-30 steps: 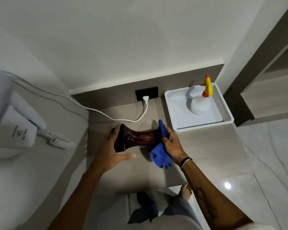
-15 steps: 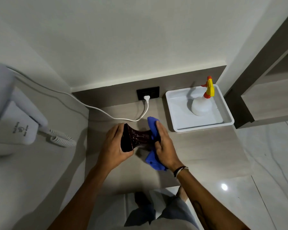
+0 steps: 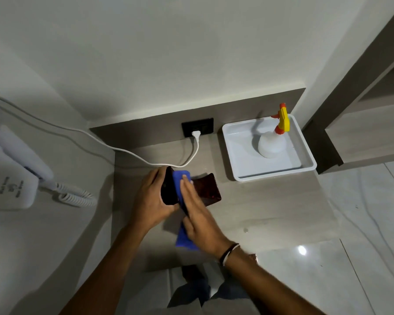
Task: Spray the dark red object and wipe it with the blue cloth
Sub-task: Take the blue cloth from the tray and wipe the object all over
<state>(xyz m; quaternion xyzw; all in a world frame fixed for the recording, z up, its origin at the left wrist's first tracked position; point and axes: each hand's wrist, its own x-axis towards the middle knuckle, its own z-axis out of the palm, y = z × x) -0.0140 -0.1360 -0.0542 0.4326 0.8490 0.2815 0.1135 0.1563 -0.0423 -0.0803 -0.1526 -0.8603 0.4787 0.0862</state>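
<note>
Two hands work beside the white tray (image 3: 307, 165): left hand (image 3: 149, 202) grips the glossy dark red object (image 3: 208, 189); right hand (image 3: 199, 218) presses the blue cloth (image 3: 179, 180) flat on it.

Bare tabletop (image 3: 271, 208) is left open right of the hands; the rear is blocked by the tray (image 3: 230, 153), bottle (image 3: 272, 145) and cord (image 3: 191, 156).

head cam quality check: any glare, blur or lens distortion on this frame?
Head view: one bright glare spot on the glossy floor tiles; wide-angle bending curves the wall edges and cabinet lines; light is dim and even, with a soft shadow behind the spray bottle in the white tray; slight motion softness on the right hand and blue cloth; the dark red object stays readable.
</note>
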